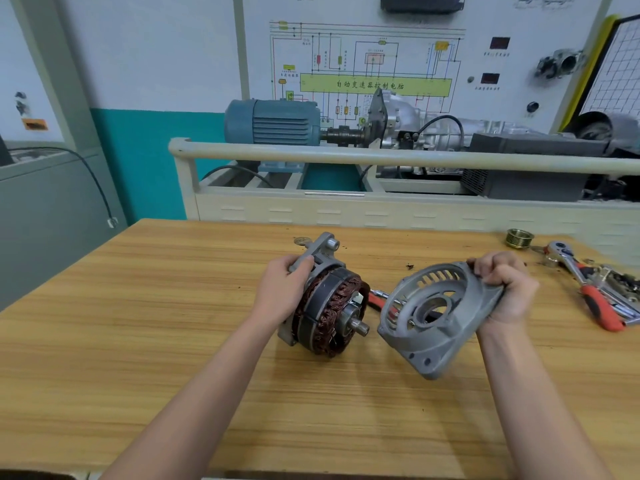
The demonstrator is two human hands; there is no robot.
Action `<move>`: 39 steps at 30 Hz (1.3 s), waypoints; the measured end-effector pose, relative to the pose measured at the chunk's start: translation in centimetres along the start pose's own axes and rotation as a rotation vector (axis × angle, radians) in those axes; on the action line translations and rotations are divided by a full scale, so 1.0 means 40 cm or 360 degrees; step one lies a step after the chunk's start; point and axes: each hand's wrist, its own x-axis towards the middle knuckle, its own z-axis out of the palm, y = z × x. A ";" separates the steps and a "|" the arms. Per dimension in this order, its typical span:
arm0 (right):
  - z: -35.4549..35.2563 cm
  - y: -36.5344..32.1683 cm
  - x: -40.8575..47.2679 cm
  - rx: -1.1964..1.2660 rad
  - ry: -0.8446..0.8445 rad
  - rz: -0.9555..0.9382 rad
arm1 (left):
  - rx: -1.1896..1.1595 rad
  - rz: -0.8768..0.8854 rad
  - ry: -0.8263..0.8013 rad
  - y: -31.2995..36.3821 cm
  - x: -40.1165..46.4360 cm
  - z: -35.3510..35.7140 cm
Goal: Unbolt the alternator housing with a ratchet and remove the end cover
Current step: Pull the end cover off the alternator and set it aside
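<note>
The alternator body point(329, 306) stands on edge on the wooden table point(173, 323), its copper windings and shaft end facing right. My left hand point(282, 292) grips its grey rear housing from the left. The grey end cover point(436, 320) is off the body and held tilted just right of it, hollow side toward me. My right hand point(505, 289) grips the cover's upper right rim. A ratchet with a red handle point(585, 289) lies at the table's right edge.
A brass pulley point(518, 238) sits at the back right beside the ratchet head. A second red-handled tool point(377, 299) lies behind the cover. A beige training bench point(346, 157) with a blue motor stands behind the table.
</note>
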 end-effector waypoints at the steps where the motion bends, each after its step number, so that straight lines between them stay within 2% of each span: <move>1: 0.006 0.002 0.003 -0.0019 0.0015 -0.0013 | 0.0051 0.0000 -0.0007 0.003 0.000 -0.002; 4: 0.018 0.006 0.007 -0.0009 0.0058 -0.0076 | 0.0335 0.0104 0.0111 0.020 -0.014 0.004; 6: 0.030 0.001 0.004 0.0078 0.0083 -0.0078 | 0.0467 0.0304 0.0217 0.037 -0.044 0.018; 8: 0.053 -0.009 0.005 0.0221 0.0141 -0.0059 | 0.0498 0.0491 0.0207 0.064 -0.079 0.032; 10: 0.088 -0.023 0.009 0.0387 0.0218 -0.0081 | 0.0368 0.0514 0.0139 0.096 -0.092 0.034; 12: 0.138 -0.040 0.012 0.0509 0.0288 -0.0120 | 0.0152 0.0318 -0.0001 0.134 -0.086 0.021; 15: 0.224 -0.052 0.004 0.0540 0.0305 -0.0160 | -0.0241 -0.0209 -0.0564 0.186 -0.076 0.002; 16: 0.250 -0.050 -0.002 0.0555 0.0277 -0.0163 | -0.0417 -0.0322 -0.0682 0.196 -0.076 -0.003; 17: 0.275 -0.044 -0.009 0.0564 0.0225 -0.0163 | -0.0609 -0.0382 -0.0696 0.202 -0.075 -0.011; 19: 0.314 -0.025 -0.028 0.0481 0.0041 -0.0139 | -0.0967 -0.0421 -0.0506 0.206 -0.064 -0.034; 21: 0.339 0.000 -0.048 0.0243 -0.0193 -0.0047 | -0.1130 -0.0398 -0.0249 0.199 -0.047 -0.066; 24: 0.349 0.042 -0.050 -0.0134 -0.0533 0.0209 | -0.1126 -0.0364 0.0071 0.177 -0.019 -0.108; 27: 0.345 0.071 -0.027 -0.0431 -0.0680 0.0480 | -0.1009 -0.0289 0.0254 0.151 0.008 -0.130; 32: 0.340 0.102 0.044 -0.0870 -0.0761 0.0452 | -0.0825 -0.0116 0.0262 0.123 0.091 -0.118; 39: 0.302 0.200 0.167 -0.0977 -0.0771 0.0537 | -0.0928 -0.0349 0.0106 0.058 0.278 -0.047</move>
